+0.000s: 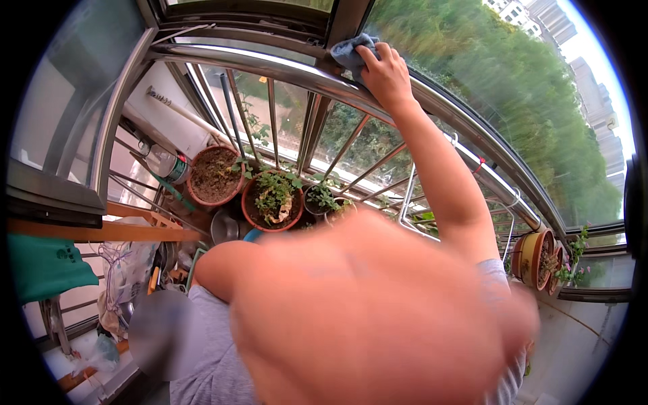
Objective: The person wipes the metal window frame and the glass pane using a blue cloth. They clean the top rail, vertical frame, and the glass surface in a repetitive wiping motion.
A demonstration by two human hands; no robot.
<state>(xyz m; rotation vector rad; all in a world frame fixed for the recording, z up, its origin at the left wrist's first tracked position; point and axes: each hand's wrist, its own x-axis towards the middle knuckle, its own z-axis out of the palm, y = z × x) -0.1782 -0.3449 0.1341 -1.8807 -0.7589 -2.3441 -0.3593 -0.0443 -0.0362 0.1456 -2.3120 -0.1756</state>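
At the window's upright frame (349, 20), my right hand (389, 76) is closed around a blue-grey cloth (348, 51). The cloth lies against the foot of that frame, just above a shiny metal handrail (253, 68). My right arm stretches up across the railing, beside the large window pane (486, 96). A big blurred skin-coloured shape, apparently my left hand (374, 314) raised close to the lens, fills the lower middle. Its fingers are not distinct, and it hides much of what lies below.
Potted plants (273, 200) and a pot of soil (215, 174) stand below the railing bars (272, 121). A plastic bottle (169, 164) lies beside them. At left an opened window sash (109, 116) juts inward above a green bag (53, 263). More flowerpots (531, 258) are at right.
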